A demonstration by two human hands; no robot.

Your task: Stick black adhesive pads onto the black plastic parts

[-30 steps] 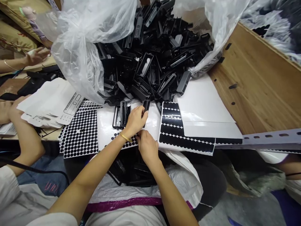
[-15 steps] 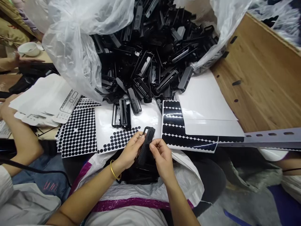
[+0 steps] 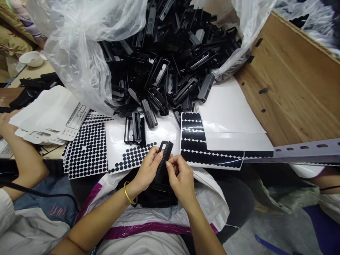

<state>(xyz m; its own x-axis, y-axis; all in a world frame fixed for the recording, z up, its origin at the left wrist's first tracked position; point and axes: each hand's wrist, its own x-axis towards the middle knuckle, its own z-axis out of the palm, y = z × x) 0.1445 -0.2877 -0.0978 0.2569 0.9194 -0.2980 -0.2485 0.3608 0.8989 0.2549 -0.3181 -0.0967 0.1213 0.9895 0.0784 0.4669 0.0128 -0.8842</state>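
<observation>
One black part point(image 3: 165, 156), held up
Left hand point(image 3: 147, 169) pinches it; right hand point(image 3: 183, 179) curls at its edge, can't tell if gripping.

Left arm point(image 3: 105, 214) reaches forward and inward; right arm point(image 3: 204, 225) does likewise, both bare along the forearm. Left hand point(image 3: 148, 169) is closed in a pinch, thumb uppermost. Right hand point(image 3: 182, 176) sits just beside it, fingers curled toward the raised thumb; whether the tips meet is unclear.
</observation>
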